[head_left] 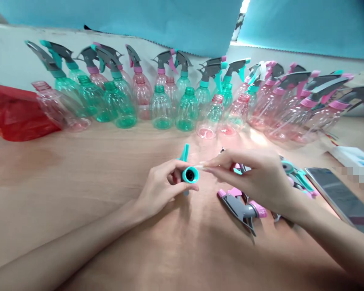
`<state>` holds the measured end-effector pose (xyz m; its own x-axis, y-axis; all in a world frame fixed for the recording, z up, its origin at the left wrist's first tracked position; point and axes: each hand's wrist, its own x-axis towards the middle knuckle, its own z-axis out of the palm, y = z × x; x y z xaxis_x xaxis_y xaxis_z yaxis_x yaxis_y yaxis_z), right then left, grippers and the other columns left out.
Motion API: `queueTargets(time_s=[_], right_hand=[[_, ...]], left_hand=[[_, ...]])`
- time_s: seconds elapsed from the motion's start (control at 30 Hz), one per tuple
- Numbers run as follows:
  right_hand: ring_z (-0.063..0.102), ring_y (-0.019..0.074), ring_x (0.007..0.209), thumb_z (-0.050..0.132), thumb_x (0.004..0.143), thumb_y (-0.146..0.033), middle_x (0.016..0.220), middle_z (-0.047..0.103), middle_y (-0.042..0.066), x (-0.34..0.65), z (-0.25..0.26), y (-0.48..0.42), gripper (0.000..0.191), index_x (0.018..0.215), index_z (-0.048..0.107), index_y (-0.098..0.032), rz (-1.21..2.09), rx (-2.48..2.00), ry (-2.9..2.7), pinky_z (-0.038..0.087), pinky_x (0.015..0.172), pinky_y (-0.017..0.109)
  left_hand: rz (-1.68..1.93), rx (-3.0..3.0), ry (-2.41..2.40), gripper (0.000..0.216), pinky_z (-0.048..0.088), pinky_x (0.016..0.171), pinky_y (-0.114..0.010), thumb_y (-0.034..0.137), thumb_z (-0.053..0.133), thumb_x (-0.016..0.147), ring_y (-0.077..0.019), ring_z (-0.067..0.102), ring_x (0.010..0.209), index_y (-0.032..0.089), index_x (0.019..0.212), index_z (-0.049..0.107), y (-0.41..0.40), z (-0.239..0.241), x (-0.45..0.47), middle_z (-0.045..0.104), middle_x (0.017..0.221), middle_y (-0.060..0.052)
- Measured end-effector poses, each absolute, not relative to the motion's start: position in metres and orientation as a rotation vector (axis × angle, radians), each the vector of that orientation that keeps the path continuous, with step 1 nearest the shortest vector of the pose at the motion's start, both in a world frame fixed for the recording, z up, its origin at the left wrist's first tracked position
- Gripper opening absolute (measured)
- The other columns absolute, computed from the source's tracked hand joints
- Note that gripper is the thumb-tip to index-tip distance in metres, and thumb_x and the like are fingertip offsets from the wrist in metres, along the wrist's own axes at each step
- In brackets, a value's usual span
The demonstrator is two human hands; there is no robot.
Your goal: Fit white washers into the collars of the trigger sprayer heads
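Note:
My left hand (161, 186) grips a teal spray head (189, 173), its round screw collar facing me and its trigger pointing up. My right hand (256, 174) pinches a thin clear tube (200, 166) whose tip touches the collar's rim. Several loose spray heads, grey with pink (241, 206) or teal (295, 174) parts, lie on the wooden table (94, 182) under and beside my right hand.
A long row of teal bottles (186, 109) and pink bottles (235, 117), some capped with spray heads, stands along the table's back. A red plastic bag (12, 113) lies at the left. A dark phone (341, 198) and a white box (353, 157) sit at the right.

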<state>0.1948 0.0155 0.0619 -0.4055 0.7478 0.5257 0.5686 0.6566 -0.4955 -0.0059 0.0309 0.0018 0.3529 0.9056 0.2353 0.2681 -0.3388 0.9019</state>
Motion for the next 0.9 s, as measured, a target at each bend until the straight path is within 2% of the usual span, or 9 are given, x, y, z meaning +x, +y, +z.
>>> queueTargets(time_s=[0.1, 0.2, 0.33, 0.47, 0.57, 0.73, 0.9], right_hand=[[0.047, 0.0074, 0.045, 0.062, 0.084, -0.021, 0.054, 0.061, -0.002, 0.190, 0.049, 0.018, 0.013, 0.073, 0.068, -0.019, 0.143, -0.920, -2.174, 0.036, 0.044, 0.021], [0.045, 0.0074, 0.045, 0.059, 0.085, -0.019, 0.051, 0.057, -0.003, 0.188, 0.037, 0.021, 0.014, 0.077, 0.070, -0.017, 0.174, -0.863, -2.224, 0.034, 0.044, 0.021], [0.048, 0.0069, 0.047, 0.059, 0.085, -0.020, 0.055, 0.062, -0.002, 0.190, 0.032, 0.026, 0.014, 0.080, 0.073, -0.018, 0.329, -0.892, -2.274, 0.036, 0.046, 0.019], [0.045, 0.0053, 0.041, 0.058, 0.087, -0.033, 0.050, 0.060, -0.005, 0.197, 0.044, 0.031, 0.022, 0.083, 0.075, -0.019, 0.718, -1.008, -2.321, 0.032, 0.040, 0.017], [0.051, 0.0066, 0.048, 0.058, 0.087, -0.036, 0.056, 0.063, -0.003, 0.199, 0.052, 0.032, 0.025, 0.081, 0.073, -0.018, 0.886, -1.072, -2.255, 0.036, 0.045, 0.018], [0.049, 0.0058, 0.049, 0.062, 0.084, -0.024, 0.055, 0.058, -0.005, 0.197, 0.048, 0.034, 0.011, 0.085, 0.071, -0.018, 0.687, -1.106, -2.289, 0.036, 0.049, 0.018], [0.048, 0.0051, 0.047, 0.065, 0.080, -0.020, 0.052, 0.056, -0.007, 0.195, 0.043, 0.033, 0.005, 0.082, 0.069, -0.019, 0.548, -1.150, -2.363, 0.033, 0.048, 0.018]], left_hand=[[0.960, 1.790, 1.031, 0.028, 0.036, 0.043, -0.017, 0.023, 0.076, 0.070, -0.0082, 0.047, 0.053, 0.019, 0.095, 0.065, 0.031, 0.002, -0.006, 0.056, 0.064, 0.004], [0.964, 1.787, 1.013, 0.027, 0.041, 0.047, -0.019, 0.022, 0.075, 0.070, -0.0094, 0.050, 0.056, 0.018, 0.095, 0.064, 0.032, 0.002, -0.006, 0.059, 0.068, 0.002], [0.976, 1.798, 0.988, 0.030, 0.045, 0.053, -0.021, 0.024, 0.078, 0.068, -0.0102, 0.050, 0.059, 0.017, 0.093, 0.064, 0.033, 0.000, -0.007, 0.060, 0.072, 0.001], [0.970, 1.807, 0.969, 0.029, 0.044, 0.053, -0.022, 0.027, 0.076, 0.071, -0.0106, 0.052, 0.059, 0.018, 0.095, 0.063, 0.033, -0.003, -0.009, 0.059, 0.071, 0.001], [0.992, 1.804, 0.979, 0.029, 0.043, 0.051, -0.021, 0.027, 0.076, 0.071, -0.0105, 0.051, 0.058, 0.019, 0.095, 0.063, 0.033, -0.004, -0.009, 0.058, 0.070, 0.002], [1.002, 1.877, 0.974, 0.031, 0.041, 0.048, -0.020, 0.027, 0.078, 0.070, -0.0088, 0.048, 0.056, 0.019, 0.096, 0.064, 0.033, -0.002, -0.009, 0.057, 0.070, 0.003], [1.025, 1.990, 0.963, 0.031, 0.043, 0.050, -0.020, 0.030, 0.077, 0.072, -0.0085, 0.050, 0.057, 0.019, 0.098, 0.064, 0.031, -0.002, -0.009, 0.059, 0.076, 0.001]])
